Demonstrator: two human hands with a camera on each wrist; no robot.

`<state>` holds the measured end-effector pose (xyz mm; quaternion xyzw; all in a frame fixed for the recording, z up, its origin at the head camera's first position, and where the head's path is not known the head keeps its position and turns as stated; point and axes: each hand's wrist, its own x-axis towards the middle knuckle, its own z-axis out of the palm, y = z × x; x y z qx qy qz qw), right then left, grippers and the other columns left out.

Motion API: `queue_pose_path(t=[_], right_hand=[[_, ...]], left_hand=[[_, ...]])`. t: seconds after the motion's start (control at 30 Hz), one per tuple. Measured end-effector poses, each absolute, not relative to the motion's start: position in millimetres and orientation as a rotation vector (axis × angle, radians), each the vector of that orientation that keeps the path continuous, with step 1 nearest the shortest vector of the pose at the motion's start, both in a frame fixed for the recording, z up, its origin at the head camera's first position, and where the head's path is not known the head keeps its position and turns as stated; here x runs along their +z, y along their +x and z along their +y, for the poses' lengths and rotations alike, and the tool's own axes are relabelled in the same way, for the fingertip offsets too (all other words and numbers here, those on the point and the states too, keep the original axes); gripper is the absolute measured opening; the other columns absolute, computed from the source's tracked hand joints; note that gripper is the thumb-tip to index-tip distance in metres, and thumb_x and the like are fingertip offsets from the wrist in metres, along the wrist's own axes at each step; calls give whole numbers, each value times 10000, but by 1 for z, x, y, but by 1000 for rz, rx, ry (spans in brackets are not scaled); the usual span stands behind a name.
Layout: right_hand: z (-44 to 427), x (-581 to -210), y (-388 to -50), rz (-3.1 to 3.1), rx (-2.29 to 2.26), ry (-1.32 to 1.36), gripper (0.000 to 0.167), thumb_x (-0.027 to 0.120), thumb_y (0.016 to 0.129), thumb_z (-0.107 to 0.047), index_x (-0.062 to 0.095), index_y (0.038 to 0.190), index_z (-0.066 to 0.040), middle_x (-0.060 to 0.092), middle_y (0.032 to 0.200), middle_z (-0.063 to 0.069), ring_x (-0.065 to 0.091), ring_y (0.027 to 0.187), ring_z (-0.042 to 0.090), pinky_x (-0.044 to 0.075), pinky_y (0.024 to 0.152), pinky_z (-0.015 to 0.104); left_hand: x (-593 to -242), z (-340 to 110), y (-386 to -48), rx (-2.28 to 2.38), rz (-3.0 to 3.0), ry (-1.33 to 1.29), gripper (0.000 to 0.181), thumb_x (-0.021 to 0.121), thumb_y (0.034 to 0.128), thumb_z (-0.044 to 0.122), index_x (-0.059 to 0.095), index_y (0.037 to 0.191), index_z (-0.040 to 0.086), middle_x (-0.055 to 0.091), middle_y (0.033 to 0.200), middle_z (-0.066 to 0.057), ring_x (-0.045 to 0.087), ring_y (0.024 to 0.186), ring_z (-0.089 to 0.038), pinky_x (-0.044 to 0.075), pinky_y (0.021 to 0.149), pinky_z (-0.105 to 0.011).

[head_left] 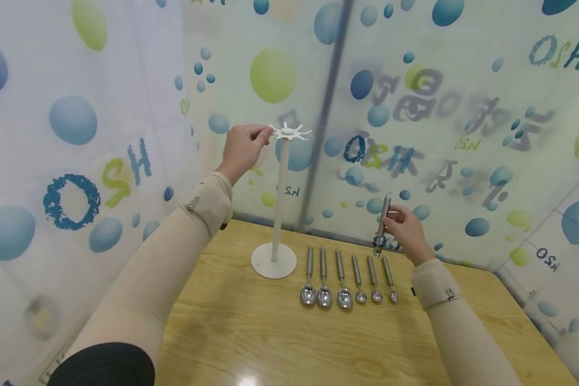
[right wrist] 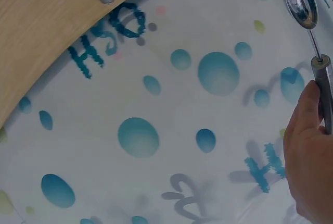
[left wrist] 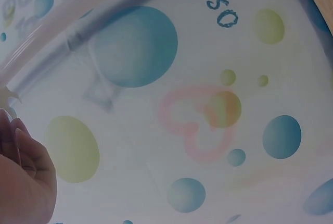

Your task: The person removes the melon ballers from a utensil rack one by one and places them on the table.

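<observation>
A white stand (head_left: 279, 198) with a round base (head_left: 260, 262) and a ring of prongs (head_left: 296, 133) on top rises from the table. My left hand (head_left: 243, 149) pinches one prong at the left of that ring; its fingertips sit at the left edge of the left wrist view. Raised above the table's back, my right hand (head_left: 407, 230) grips a small metal scoop (head_left: 384, 214) by its tubular handle, bowl down. In the right wrist view the shiny oval bowl (right wrist: 300, 2) shows clear of the fingers. A row of several metal scoops (head_left: 340, 268) lies right of the stand.
The wooden table (head_left: 251, 332) ends at the back against a wall covering (head_left: 415, 161) printed with blue and green dots. Another printed wall (head_left: 120, 123) stands close on the left. The lying scoops have their bowls toward me, larger ones at left.
</observation>
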<state>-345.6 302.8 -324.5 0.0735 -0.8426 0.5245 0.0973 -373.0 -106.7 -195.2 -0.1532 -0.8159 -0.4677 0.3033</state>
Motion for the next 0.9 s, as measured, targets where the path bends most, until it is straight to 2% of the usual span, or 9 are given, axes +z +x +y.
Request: queue_pose_path(t=[0.1, 0.27, 0.5, 0.9], right_hand=[[316, -332, -348, -2506, 1527, 172, 491, 530, 1063, -136, 402, 1502, 43, 539, 1325, 300, 630, 1038, 197, 554, 928, 370], [335, -346, -351, -2571, 1462, 81, 488, 505, 1063, -107, 388, 1495, 86, 529, 1327, 322, 616, 1062, 258, 567, 871, 310], [362, -366, -356, -2659, 1458, -32, 521, 452, 1071, -105, 309, 1512, 132, 454, 1400, 376, 573, 1196, 442, 538, 953, 445], [393, -400, -364, -2903, 1508, -188, 520, 436, 1068, -45, 252, 1482, 211, 351, 1447, 428, 454, 1294, 524, 514, 977, 497]], left_hand=[[-195, -108, -373, -1223, -2154, -398, 315, 606, 1040, 313, 766, 1185, 83, 723, 930, -97, 567, 778, -174, 413, 673, -260], [-196, -108, -375, -1206, -2146, -398, 318, 609, 1038, 317, 767, 1180, 82, 719, 914, -93, 558, 764, -177, 411, 678, -261], [-195, -111, -379, -1213, -2137, -394, 314, 611, 1037, 312, 763, 1184, 79, 717, 912, -90, 565, 773, -172, 418, 688, -257], [-198, -116, -378, -1225, -2134, -396, 318, 617, 1032, 322, 761, 1183, 81, 714, 910, -80, 582, 775, -170, 423, 677, -257]])
